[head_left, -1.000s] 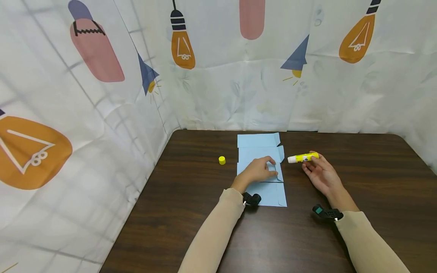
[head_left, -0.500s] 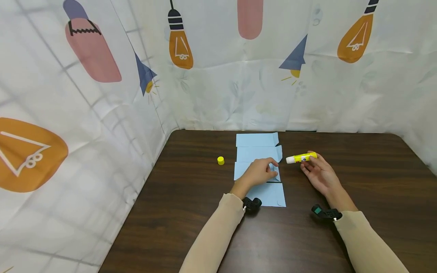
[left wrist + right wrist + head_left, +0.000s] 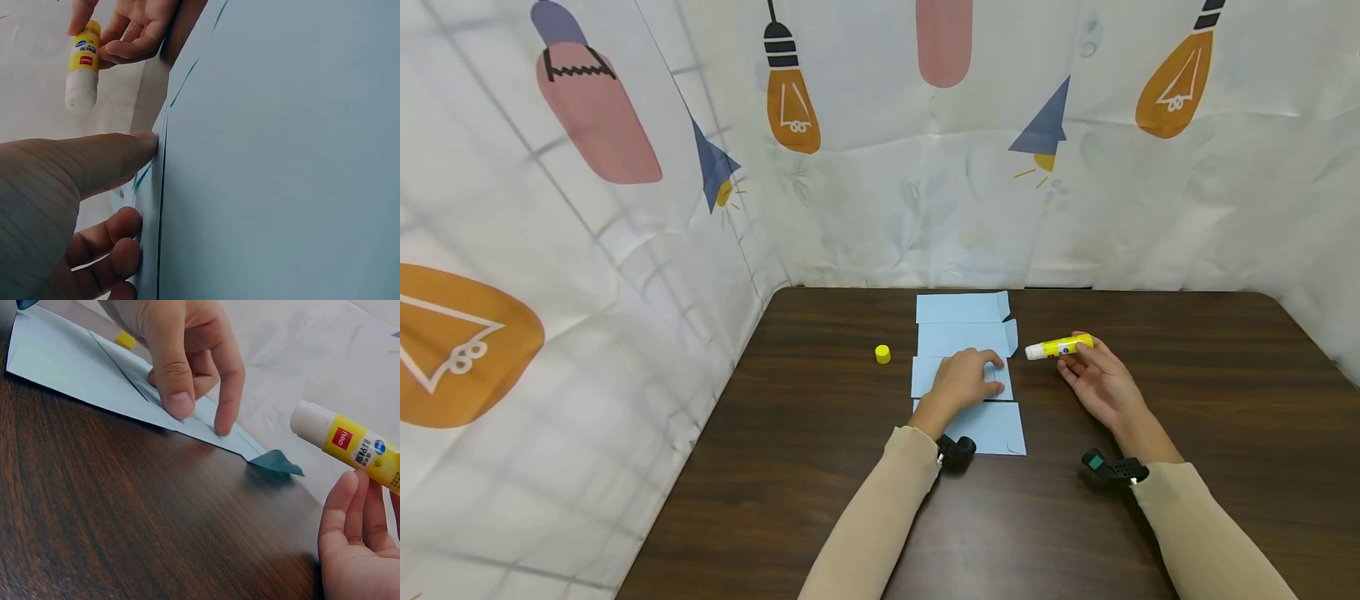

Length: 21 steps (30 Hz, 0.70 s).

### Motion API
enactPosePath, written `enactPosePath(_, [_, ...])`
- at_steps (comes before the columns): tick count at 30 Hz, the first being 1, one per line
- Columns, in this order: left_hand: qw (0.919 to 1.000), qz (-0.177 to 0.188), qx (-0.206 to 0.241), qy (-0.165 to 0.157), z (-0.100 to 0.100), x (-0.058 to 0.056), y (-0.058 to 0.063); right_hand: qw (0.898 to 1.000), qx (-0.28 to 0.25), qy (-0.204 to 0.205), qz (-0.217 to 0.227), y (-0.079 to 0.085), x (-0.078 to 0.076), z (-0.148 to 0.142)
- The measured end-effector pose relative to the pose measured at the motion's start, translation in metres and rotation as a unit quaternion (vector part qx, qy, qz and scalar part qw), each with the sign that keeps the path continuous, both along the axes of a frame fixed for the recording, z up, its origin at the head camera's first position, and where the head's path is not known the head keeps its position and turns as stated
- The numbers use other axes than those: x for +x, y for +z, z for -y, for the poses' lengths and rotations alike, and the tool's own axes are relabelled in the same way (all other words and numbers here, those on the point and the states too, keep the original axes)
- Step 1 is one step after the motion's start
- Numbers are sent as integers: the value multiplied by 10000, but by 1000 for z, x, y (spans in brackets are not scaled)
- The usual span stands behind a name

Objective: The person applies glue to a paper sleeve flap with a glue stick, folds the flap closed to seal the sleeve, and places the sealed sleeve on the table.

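Observation:
A light blue paper sheet (image 3: 962, 308) creased into several panels lies lengthwise on the table, with small flaps along its right edge. My left hand (image 3: 955, 382) rests over the lower middle panel. Its thumb and index finger are spread apart, the fingertips touching the paper near the right edge. To the right of the sheet, my right hand (image 3: 1105, 387) holds a yellow glue stick (image 3: 1063, 346) between thumb and fingers, white end pointing left. In the right wrist view, one small flap (image 3: 278, 462) sticks out beyond the paper's edge.
A yellow cap (image 3: 882, 354) stands on the table left of the paper. The dark wooden table (image 3: 820, 500) ends at the back against a white printed curtain (image 3: 887, 208), which also hangs along the left side.
Everything in the head view has shifted slightly left. My left hand keeps touching the paper with a small shift of its fingers. My right hand holds the glue stick almost still.

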State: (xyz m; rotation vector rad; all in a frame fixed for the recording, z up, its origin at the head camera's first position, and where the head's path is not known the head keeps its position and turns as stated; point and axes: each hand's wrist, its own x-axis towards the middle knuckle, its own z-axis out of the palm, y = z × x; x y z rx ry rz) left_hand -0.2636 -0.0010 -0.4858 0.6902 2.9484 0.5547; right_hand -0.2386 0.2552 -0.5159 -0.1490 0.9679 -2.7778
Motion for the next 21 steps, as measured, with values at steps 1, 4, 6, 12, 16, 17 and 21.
enactPosePath(1, [10000, 27, 36, 21, 0, 0, -1, 10000, 3, 2, 1, 0, 0, 0])
enactPosePath(4, [9996, 135, 209, 93, 0, -3, -2, 10000, 14, 5, 17, 1, 0, -1])
enactPosePath(6, [9991, 210, 342, 151, -1, -4, -3, 10000, 34, -3, 14, 1, 1, -1])
enactPosePath(12, [9972, 339, 535, 398, -2, -10, -3, 10000, 45, -8, 13, 1, 1, -2])
enactPosePath(16, [9961, 386, 531, 595, -1, -13, -2, 10000, 34, -1, 15, 1, 1, -1])
enactPosePath(17, [9958, 397, 513, 639, -1, -13, -2, 10000, 25, 4, 16, 1, 1, 0])
enactPosePath(21, [9950, 385, 477, 794, -2, -15, -3, 10000, 16, 12, 2, 0, 2, 1])
